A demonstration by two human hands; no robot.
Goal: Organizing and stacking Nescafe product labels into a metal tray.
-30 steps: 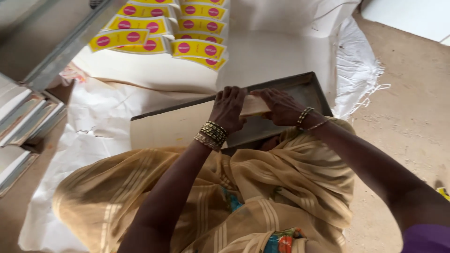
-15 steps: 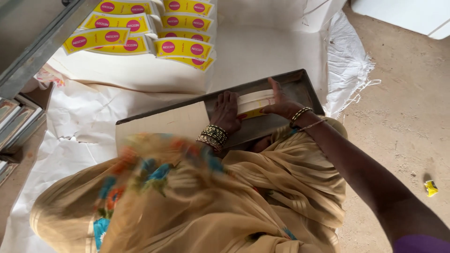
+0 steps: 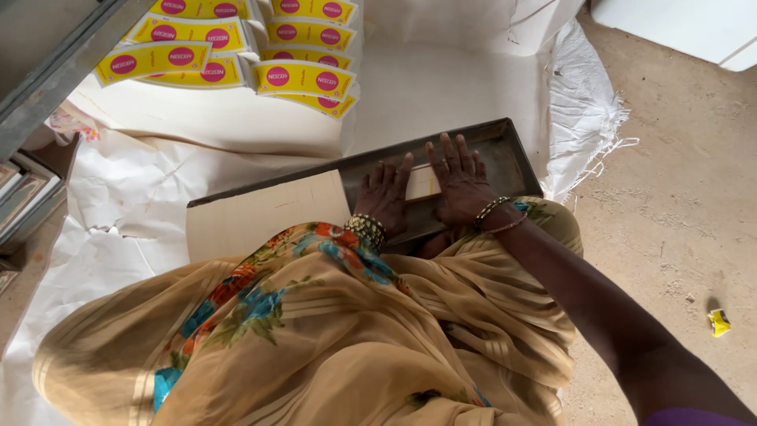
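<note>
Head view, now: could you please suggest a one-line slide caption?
Both hands, left hand and right hand, press flat on a pale slab in a dark metal tray.

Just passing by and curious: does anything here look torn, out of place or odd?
Yes. The white woven sheet is frayed along its right edge, with loose threads trailing onto the dirt floor. A small crumpled yellow wrapper lies alone there. Both hands, left and right, press flat in the dark metal tray.

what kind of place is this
Probably a small floor-level packing workshop: stacks of yellow printed packets lie on white sheeting spread over a bare dirt floor, and both hands press into a long dark metal tray.
</note>
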